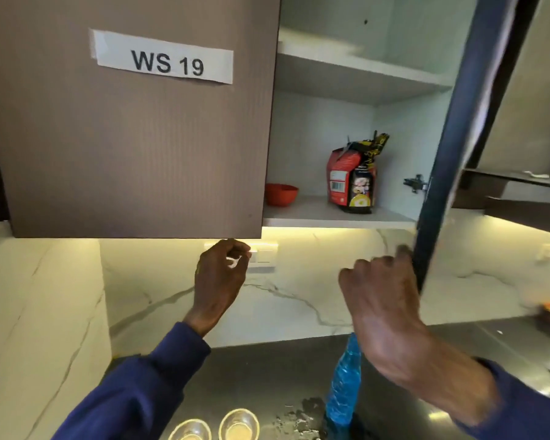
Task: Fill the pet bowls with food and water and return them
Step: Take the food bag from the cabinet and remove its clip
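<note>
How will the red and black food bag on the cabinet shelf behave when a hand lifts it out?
The food bag looks soft: its top is crumpled and folded over, so it will probably sag where gripped. It stands upright near the shelf edge, so a push may tip it. Its weight cannot be judged.

White marble-veined backsplash [299,296] glows under warm strip lighting; brown wall cabinet [124,138], white shelves [346,214], dark countertop [267,369].

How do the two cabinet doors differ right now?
The left door is shut and faces the camera, brown, carrying a "WS 19" label; the right door is swung open, edge-on and dark. The left hand hovers below the left door; the right hand grips the right door's edge.
</note>
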